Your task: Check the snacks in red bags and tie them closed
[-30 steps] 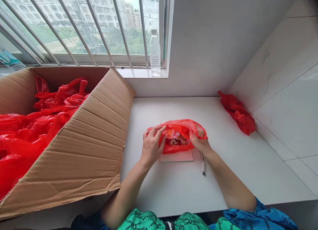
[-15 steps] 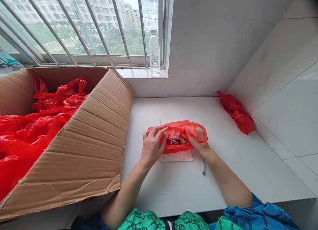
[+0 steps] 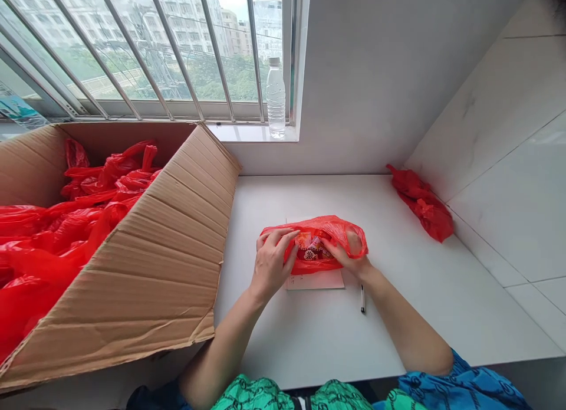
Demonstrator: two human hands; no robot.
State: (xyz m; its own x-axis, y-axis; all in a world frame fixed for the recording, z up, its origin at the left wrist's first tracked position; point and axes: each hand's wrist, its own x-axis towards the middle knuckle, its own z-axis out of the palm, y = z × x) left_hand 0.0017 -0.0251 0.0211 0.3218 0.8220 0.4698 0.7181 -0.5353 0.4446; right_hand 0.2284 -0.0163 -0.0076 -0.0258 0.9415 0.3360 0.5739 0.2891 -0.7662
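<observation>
A red plastic bag [image 3: 325,267] lies on the white table with its mouth spread toward me. Inside it show several small wrapped packets [image 3: 312,248] in red, orange and pink. My left hand [image 3: 275,259] grips the left side of the bag's mouth, thumb and fingers curved round the edge. On the other side, my right hand [image 3: 347,253] reaches through the opening, with its thumb over the packets and its fingers partly covered by the red film. Under the bag lies a sheet of paper [image 3: 316,281], partly hidden.
A pen [image 3: 363,299] lies right of the paper. At left stands a large cardboard box [image 3: 168,245] full of red plastic bags [image 3: 88,215]. A crumpled red bag [image 3: 422,203] rests by the tiled wall. A clear bottle [image 3: 276,100] stands on the windowsill.
My right hand has moved slightly left, and its thumb is deeper over the packets in the bag. My left hand stays at the bag's left edge.
</observation>
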